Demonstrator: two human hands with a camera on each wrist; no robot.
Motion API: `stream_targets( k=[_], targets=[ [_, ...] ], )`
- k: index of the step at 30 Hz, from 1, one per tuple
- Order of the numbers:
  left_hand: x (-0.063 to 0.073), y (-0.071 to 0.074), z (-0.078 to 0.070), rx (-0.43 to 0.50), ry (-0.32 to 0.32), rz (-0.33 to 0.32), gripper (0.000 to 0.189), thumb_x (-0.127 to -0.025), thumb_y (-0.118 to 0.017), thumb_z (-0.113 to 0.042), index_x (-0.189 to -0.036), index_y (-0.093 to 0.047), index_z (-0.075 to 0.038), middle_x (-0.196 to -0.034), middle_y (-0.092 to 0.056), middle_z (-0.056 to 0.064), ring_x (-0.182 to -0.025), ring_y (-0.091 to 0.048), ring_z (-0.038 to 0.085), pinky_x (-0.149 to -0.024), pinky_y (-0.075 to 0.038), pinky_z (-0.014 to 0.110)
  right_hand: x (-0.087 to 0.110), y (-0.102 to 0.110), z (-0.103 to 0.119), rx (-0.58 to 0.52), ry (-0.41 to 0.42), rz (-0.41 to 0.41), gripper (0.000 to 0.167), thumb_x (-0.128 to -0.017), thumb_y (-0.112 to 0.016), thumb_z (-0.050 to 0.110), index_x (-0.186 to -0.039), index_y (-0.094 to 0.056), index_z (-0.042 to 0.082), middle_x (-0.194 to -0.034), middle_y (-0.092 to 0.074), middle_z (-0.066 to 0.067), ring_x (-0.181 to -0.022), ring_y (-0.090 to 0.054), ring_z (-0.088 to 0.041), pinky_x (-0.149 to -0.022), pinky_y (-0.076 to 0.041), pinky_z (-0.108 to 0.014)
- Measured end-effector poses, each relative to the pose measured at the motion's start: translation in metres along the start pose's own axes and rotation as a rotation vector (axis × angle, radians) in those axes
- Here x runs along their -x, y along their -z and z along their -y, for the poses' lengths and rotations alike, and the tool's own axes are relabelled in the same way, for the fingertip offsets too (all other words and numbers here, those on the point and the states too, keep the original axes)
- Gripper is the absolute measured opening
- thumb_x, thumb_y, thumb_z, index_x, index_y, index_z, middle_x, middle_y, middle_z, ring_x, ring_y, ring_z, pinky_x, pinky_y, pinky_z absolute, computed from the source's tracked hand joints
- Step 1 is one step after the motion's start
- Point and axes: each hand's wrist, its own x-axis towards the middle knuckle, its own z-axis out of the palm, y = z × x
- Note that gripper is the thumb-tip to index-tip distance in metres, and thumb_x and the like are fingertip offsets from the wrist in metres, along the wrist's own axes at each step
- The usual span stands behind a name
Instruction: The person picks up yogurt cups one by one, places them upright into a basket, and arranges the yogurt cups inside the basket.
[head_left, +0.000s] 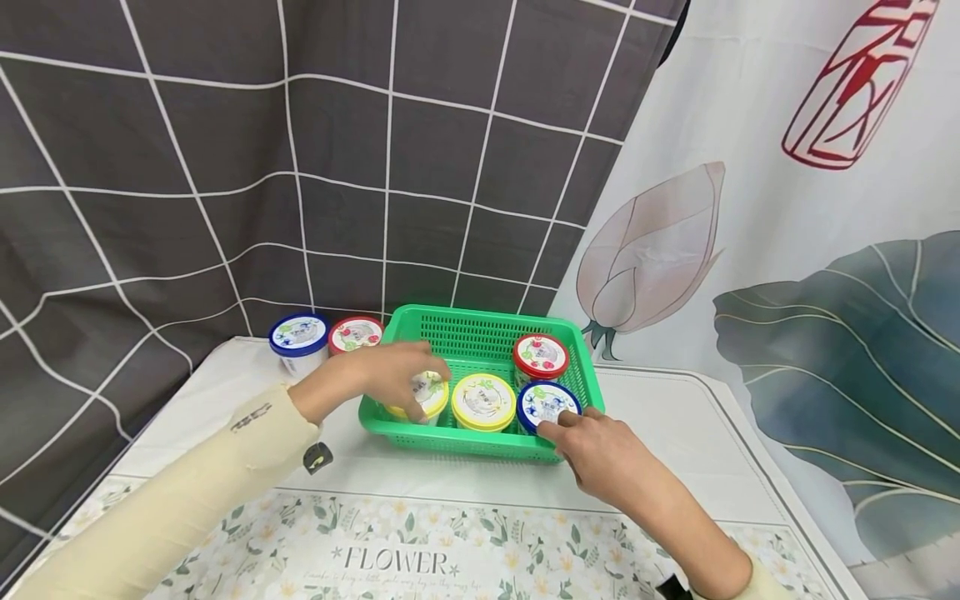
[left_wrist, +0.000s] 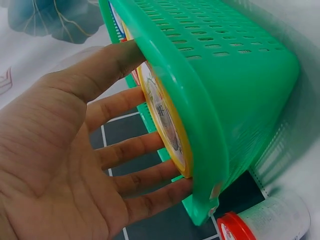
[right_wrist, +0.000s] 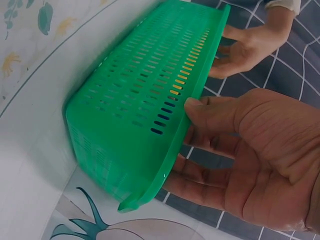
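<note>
Both hands at a green basket of tubs

Behind everything we see a dark checked cloth, its edges cut off by the frame. The white table carries the green basket, whose floor is mostly covered by four tubs.

The left hand is spread over the left yellow tub, fingertips at its lid; the hand covers part of that lid, and we lose the thumb's tip behind the rim in the left wrist view. The right hand lays its thumb on the rim beside the inner blue tub; its fingertips are hidden inside, so we cannot tell whether they pinch anything.

The middle yellow tub stands between those two. The inner red tub is half hidden behind the blue one. Outside, left of the basket, stand the outer blue tub and the outer red tub, the latter partly covered by the left hand. The lids' small print is unreadable to us.
</note>
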Motion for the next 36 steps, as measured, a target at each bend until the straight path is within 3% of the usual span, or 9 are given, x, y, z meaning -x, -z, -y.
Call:
stream_targets(
  k=[7, 14, 26, 36],
  targets=[
    [-0.0036, -0.0033, 0.0011, -0.003, 0.008, 0.017, 0.068, -0.091, -0.095, -0.034, -0.153, -0.069, -0.026, -0.151, -0.062, 0.010, -0.133, -0.060, 0.030, -0.115, -0.056, 0.061, -0.0001, 0.0000, -0.0002, -0.001, 0.000, 0.006, 0.028, -0.097, -0.087, 0.009, -0.116, -0.073, 0.022, -0.099, -0.075, -0.004, -0.080, -0.061, -0.021, -0.063, -0.062, -0.040],
    [-0.0048, -0.0059, -0.0011, 0.001, 0.023, 0.034, 0.066, -0.095, -0.092, -0.037, -0.155, -0.067, -0.027, -0.153, -0.061, 0.010, -0.136, -0.059, 0.031, -0.118, -0.055, 0.063, -0.0004, -0.0006, -0.0007, 0.001, 0.002, 0.000, 0.027, -0.097, -0.086, 0.009, -0.115, -0.073, 0.023, -0.097, -0.073, -0.003, -0.079, -0.060, -0.021, -0.062, -0.060, -0.039],
    [-0.0066, -0.0090, -0.0009, -0.018, 0.041, 0.017, 0.068, -0.096, -0.091, -0.041, -0.157, -0.067, -0.026, -0.155, -0.061, 0.011, -0.142, -0.059, 0.035, -0.117, -0.055, 0.065, -0.0013, -0.0005, -0.0009, -0.001, -0.003, 0.015, 0.026, -0.097, -0.086, 0.009, -0.115, -0.072, 0.022, -0.099, -0.074, -0.004, -0.080, -0.063, -0.022, -0.064, -0.063, -0.041],
    [-0.0090, -0.0101, 0.0002, -0.038, 0.044, 0.004, 0.071, -0.095, -0.092, -0.045, -0.158, -0.066, -0.026, -0.152, -0.062, 0.011, -0.136, -0.061, 0.033, -0.114, -0.056, 0.065, -0.0007, -0.0007, -0.0012, -0.009, -0.010, 0.019, 0.027, -0.097, -0.087, 0.010, -0.115, -0.073, 0.023, -0.098, -0.073, -0.003, -0.080, -0.060, -0.021, -0.061, -0.060, -0.040]
  ],
)
